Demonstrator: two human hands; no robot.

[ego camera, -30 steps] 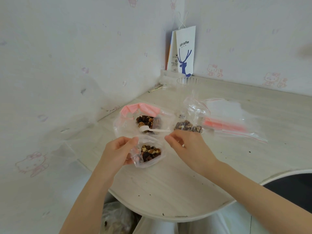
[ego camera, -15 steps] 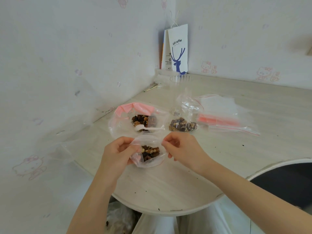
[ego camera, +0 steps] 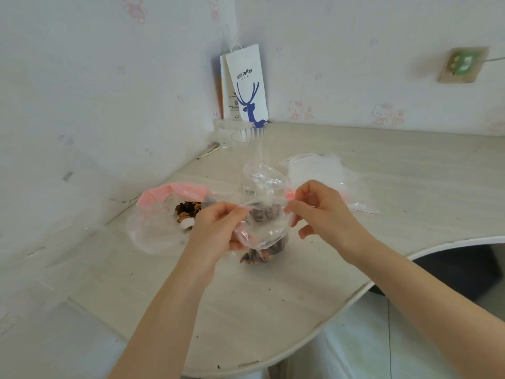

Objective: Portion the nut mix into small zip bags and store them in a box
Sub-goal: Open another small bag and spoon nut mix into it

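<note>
The left hand [ego camera: 218, 228] pinches one end of the mouth of a small clear plastic zip bag [ego camera: 259, 231], its grip closed on the film. The right hand [ego camera: 319, 212] pinches the other end the same way. The mouth stretches left to right between them, facing up. The brown nut mix [ego camera: 259, 254] sags at the bottom, low over the pale wooden surface [ego camera: 246, 310]. Beyond the left hand lies a large clear bag with a pink zip strip [ego camera: 153, 214].

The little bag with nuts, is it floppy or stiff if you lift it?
Probably floppy: the little bag wrinkles and sags between the left hand and right hand pinching its top. Likely bottom-heavy, since the nuts bunch at the bottom. The shiny plastic may be slippery.
</note>
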